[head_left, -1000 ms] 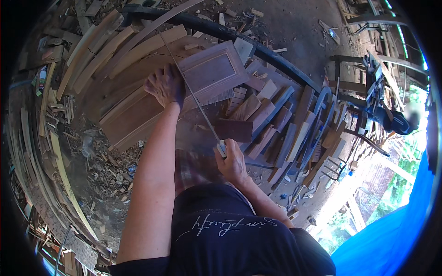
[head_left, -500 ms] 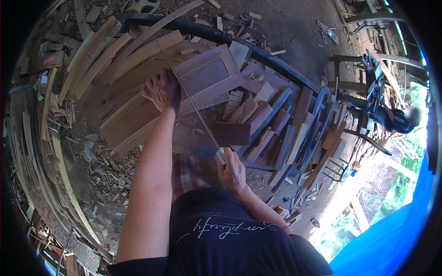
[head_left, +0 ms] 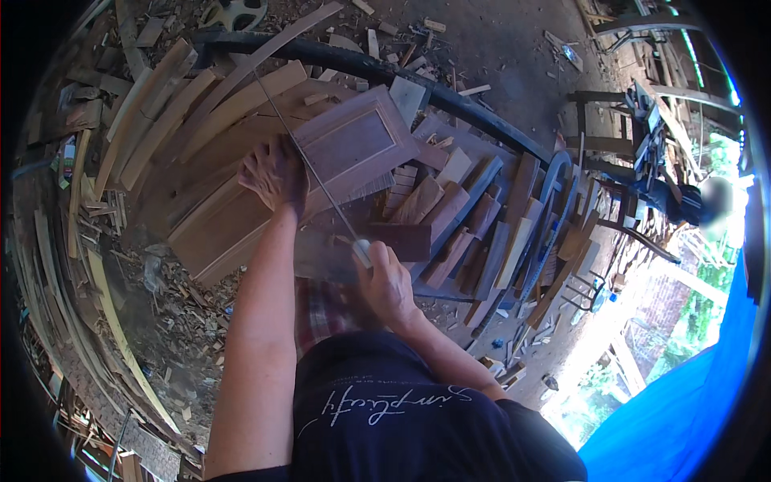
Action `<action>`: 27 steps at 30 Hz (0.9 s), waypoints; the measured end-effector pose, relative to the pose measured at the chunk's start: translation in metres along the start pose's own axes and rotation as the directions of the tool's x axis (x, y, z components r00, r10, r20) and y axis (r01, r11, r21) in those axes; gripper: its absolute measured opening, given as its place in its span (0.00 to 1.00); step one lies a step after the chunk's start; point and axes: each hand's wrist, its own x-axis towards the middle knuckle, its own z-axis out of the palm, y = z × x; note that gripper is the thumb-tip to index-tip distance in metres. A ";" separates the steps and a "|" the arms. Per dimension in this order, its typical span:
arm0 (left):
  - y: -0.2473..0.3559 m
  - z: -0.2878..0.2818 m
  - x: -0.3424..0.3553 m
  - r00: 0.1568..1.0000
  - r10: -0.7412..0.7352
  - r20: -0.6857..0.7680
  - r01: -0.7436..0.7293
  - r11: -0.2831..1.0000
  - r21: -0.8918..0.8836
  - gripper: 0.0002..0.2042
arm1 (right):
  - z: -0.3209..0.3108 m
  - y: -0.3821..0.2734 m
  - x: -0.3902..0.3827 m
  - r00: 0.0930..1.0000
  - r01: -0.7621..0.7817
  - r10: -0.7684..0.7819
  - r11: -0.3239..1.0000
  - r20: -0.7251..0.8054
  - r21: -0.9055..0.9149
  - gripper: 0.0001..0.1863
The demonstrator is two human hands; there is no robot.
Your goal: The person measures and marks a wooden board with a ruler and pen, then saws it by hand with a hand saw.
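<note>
A long brown wooden door panel (head_left: 341,132) with raised, framed fields lies slanting across the work surface in front of me. My left hand (head_left: 275,173) presses flat on it, fingers spread, just left of the blade. In my right hand (head_left: 387,281) is the pale handle of a handsaw (head_left: 331,198), fingers wrapped round it. Its thin blade appears nearly edge-on and runs away from me across the panel's middle, beside my left hand. How deep the blade sits in the wood cannot be made out.
Several wood offcuts and blocks (head_left: 442,210) lie close to the right of the saw handle. Curved planks (head_left: 173,120) stretch out at the far left. A dark beam (head_left: 337,58) crosses behind. Chips and scraps (head_left: 197,317) litter the ground. Another person (head_left: 683,205) is at the far right.
My right hand and the saw have moved forward and a little left along the blade's line. My left hand stays on the panel. The whole view has shifted slightly.
</note>
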 end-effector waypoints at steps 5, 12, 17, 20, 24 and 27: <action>0.006 0.000 0.002 0.998 0.026 0.049 -0.026 1.000 0.006 0.11 | 0.026 -0.001 0.049 0.998 0.044 -0.044 0.999 -0.047 0.013 0.16; 0.003 -0.001 0.001 1.000 0.003 0.014 -0.003 1.000 0.022 0.11 | -0.016 0.028 -0.055 0.998 -0.060 0.059 0.998 0.038 0.023 0.14; 0.009 -0.001 0.003 0.999 -0.002 0.043 0.001 0.999 0.036 0.11 | 0.015 0.020 0.019 0.998 0.040 -0.037 0.998 -0.060 0.053 0.14; 0.004 0.002 0.001 1.000 0.020 0.021 -0.021 0.998 0.057 0.11 | 0.018 0.014 0.028 0.998 0.052 -0.049 0.996 -0.049 0.076 0.14; -0.003 0.006 0.000 0.999 0.000 -0.045 0.003 0.999 0.050 0.11 | -0.013 0.024 -0.043 0.999 -0.002 0.005 0.997 -0.035 0.076 0.12; 0.003 0.003 0.001 0.999 0.016 -0.032 -0.016 1.000 0.014 0.11 | -0.027 0.029 -0.065 0.998 -0.066 0.067 0.995 0.000 0.073 0.11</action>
